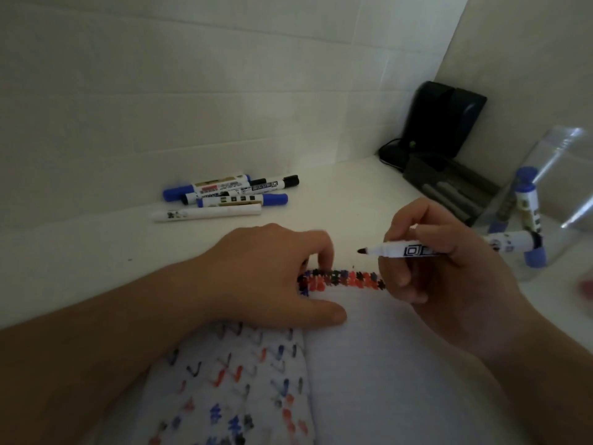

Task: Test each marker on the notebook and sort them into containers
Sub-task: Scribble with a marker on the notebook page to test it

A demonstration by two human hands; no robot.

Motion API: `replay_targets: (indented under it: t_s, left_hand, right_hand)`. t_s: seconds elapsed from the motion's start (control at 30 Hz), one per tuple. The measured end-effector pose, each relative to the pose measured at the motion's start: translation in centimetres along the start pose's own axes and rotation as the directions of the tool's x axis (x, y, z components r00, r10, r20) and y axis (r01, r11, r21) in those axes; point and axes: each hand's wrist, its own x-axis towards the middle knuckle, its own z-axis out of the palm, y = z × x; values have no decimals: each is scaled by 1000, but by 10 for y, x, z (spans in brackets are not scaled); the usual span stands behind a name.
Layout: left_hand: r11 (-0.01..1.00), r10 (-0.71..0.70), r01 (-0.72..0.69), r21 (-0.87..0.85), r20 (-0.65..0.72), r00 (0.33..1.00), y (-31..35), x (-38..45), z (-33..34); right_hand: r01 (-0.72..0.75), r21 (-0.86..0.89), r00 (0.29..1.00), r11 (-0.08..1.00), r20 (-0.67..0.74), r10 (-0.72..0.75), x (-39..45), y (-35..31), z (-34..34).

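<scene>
Two hands work over an open notebook (pixel 369 364) that lies on a white table (pixel 80 252). The right hand (pixel 449 268) pinches an uncapped marker (pixel 401 251) between thumb and forefinger, the remaining fingers curled beneath the barrel. The marker's long axis runs nearly level, left to right across the view; its dark tip points left and hangs just above the top edge of the notebook's right page, apart from the paper. The rear of the barrel is hidden inside the hand. The left hand (pixel 272 277) rests on the notebook at the fold, fingers curled down onto the top edge and thumb stretched flat along the page; whether it pinches the paper cannot be told. A row of ink marks (pixel 343 279) in red, blue and black runs along the top edge between the two hands. The left page carries scattered check marks in the same colours. A group of capped markers (pixel 224 195) lies well apart at the back of the table near the wall, long axes roughly level, blue and black caps among them. At the right stands a clear plastic container (pixel 564 175) with blue-capped markers (pixel 526 200) leaning inside. A dark tray (pixel 449 184) sits behind the right hand, in front of a black device (pixel 442 120) in the corner.
</scene>
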Motion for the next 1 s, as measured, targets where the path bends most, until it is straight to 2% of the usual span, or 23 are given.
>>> replay_targets:
  t_s: [0.07, 0.17, 0.23, 0.3, 0.67, 0.83, 1.0]
  left_hand:
    - [999, -14, 13, 36, 27, 1000, 1, 2, 1]
    - [997, -33, 30, 71, 30, 999, 3, 7, 6]
    - [997, -51, 48, 64, 40, 998, 3, 8, 7]
    - [997, -61, 58, 56, 63, 996, 3, 9, 5]
    - [996, -72, 67, 58, 91, 993, 4, 13, 4]
    - [997, -72, 68, 48, 87, 994, 3, 12, 4]
    - [997, -63, 59, 50, 80, 995, 2, 12, 4]
  right_hand:
    - [-33, -64, 999, 997, 28, 35, -1, 0, 1]
    - [-87, -354, 996, 931, -2, 92, -5, 1, 9]
    - [-79, -533, 996, 842, -66, 51, -3, 5, 13]
    - [-70, -602, 993, 795, -122, -4, -1, 8, 17]
    - [-229, -586, 958, 777, -277, 73, 2, 13, 27]
    - [-242, -583, 956, 776, -282, 87, 3, 15, 27]
    - [-221, -652, 958, 725, -284, 37, 4, 17, 30]
